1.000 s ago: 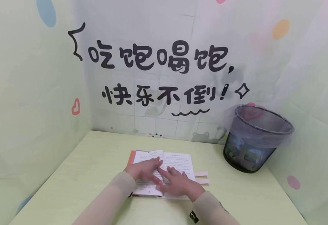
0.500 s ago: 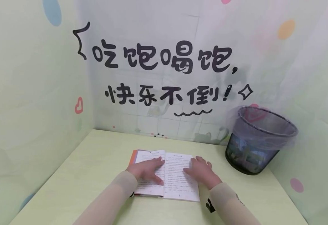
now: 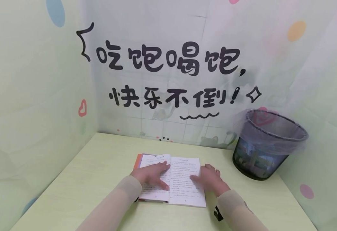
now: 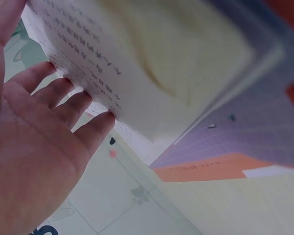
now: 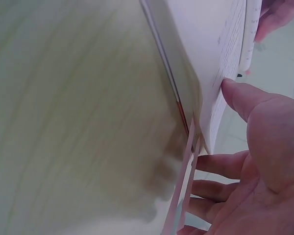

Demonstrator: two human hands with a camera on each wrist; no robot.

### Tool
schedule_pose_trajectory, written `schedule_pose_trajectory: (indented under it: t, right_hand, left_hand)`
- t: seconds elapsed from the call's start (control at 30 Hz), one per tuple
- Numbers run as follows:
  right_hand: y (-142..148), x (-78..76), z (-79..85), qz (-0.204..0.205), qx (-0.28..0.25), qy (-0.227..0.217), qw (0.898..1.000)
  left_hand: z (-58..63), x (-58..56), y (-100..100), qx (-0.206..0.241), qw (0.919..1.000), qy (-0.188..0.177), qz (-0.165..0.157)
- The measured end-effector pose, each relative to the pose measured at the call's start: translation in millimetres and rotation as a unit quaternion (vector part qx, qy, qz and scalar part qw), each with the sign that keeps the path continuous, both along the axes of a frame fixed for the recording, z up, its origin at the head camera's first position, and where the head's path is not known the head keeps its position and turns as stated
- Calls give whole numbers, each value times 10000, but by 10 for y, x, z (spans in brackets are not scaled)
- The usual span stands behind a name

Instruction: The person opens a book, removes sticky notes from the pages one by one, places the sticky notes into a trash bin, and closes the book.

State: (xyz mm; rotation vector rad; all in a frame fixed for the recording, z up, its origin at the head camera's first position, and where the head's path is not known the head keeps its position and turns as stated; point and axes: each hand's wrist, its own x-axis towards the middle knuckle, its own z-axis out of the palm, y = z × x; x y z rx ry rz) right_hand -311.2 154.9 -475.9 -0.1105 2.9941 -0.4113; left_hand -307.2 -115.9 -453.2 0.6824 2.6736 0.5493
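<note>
An open book [image 3: 182, 183] lies on the table, its orange and purple cover edge showing at the left. My left hand [image 3: 151, 175] rests on the left page with fingers and thumb spread; in the left wrist view the fingertips [image 4: 105, 120] touch the printed page. At the right edge, my right hand [image 3: 211, 178] holds the book. In the right wrist view its thumb lies on the page while the curled fingers [image 5: 220, 164] meet the page edge beside pink tabs [image 5: 183, 188]. The head view hides those fingertips partly behind the hand.
A black mesh bin [image 3: 261, 160] with a translucent liner stands at the back right of the pale wooden table [image 3: 110, 154]. Printed cloth walls [image 3: 168, 128] close in the back and both sides.
My right hand has gone from the middle of the book to its right edge, uncovering the right page. My left hand stays on the left page. The head view has shifted slightly.
</note>
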Motion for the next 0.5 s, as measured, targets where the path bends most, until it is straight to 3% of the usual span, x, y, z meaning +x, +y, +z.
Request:
schedule_pose_trajectory:
  t: [0.5]
  right_hand:
    - [-178,115,38,42,54,145,9999]
  left_hand:
    - [9,3,-11,25,10000,-11,-58]
